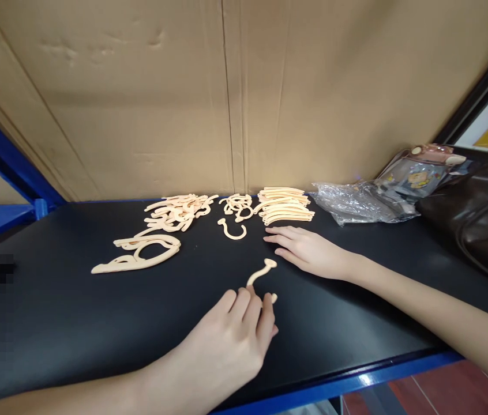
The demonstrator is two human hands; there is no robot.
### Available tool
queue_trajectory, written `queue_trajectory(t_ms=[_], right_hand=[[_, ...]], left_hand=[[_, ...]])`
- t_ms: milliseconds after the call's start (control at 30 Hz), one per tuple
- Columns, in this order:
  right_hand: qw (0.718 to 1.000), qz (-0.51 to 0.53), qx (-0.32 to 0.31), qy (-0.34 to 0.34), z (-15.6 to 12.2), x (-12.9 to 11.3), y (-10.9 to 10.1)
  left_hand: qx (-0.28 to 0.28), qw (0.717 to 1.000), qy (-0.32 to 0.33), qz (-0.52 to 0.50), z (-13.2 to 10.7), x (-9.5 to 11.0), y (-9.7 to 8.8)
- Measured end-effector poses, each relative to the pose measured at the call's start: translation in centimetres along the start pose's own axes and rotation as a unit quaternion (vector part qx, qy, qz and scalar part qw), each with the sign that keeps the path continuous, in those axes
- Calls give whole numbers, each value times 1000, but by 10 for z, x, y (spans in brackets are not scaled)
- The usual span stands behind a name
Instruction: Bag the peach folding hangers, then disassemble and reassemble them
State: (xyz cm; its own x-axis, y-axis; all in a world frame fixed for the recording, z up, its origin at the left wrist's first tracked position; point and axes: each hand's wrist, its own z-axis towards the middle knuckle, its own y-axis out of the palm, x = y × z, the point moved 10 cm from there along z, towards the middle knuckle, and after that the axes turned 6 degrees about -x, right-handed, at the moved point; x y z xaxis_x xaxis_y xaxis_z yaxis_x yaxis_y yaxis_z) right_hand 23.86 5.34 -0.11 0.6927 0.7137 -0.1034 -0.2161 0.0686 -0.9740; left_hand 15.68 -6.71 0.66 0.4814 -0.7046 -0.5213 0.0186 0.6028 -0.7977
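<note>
Near the front of the black tabletop, my left hand [235,331] is closed on a cream plastic hanger hook [260,274]; its flared end points away from me and its curved tip shows beside my fingers. My right hand [298,246] lies low over the table with fingers stretched out, just in front of a stack of curved cream hanger arms [289,216]. To the left of that stack sit a small pile of hooks [237,204] and one loose hook [233,233]. Joined cream hanger pieces [153,264] lie farther left.
A heap of cream hanger parts [179,210] lies at the back left. Clear plastic wrapping [356,202], a printed package [419,173] and a dark brown leather bag [477,213] stand at the right. Cardboard [149,104] walls the back; a blue frame [14,155] borders the left.
</note>
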Motion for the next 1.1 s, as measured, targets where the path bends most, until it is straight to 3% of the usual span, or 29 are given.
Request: queue_trajectory(t_ms=[100,167,300,433,533,600,700,800,967,1100], right_hand=[[1000,-3,0,1,0,0,1],[1000,-9,-3,4,0,1,1],[1000,-23,-20,9,0,1,3],[999,-26,-31,10,0,0,3],[999,-32,-35,10,0,-1,3],[999,-34,-38,12,0,-1,4],[999,-35,-38,12,0,0,5],[999,-40,-35,9,1,0,5],[998,-49,-40,11,0,0,6],[998,-52,-43,13,0,0,5]], left_hand=[[34,997,-2,-71,6,-14,-8],[20,996,-55,-62,11,-39,1],[-97,977,-172,-87,13,-96,53],[-154,940,-201,-230,6,-121,96],[-188,912,-241,-274,-2,-128,112],[-177,910,-251,-277,-2,-129,108],[-131,936,-168,-280,9,-117,91],[-158,930,-98,-316,14,-104,94],[-196,901,-197,-333,6,-122,120],[-194,899,-206,-333,4,-124,122]])
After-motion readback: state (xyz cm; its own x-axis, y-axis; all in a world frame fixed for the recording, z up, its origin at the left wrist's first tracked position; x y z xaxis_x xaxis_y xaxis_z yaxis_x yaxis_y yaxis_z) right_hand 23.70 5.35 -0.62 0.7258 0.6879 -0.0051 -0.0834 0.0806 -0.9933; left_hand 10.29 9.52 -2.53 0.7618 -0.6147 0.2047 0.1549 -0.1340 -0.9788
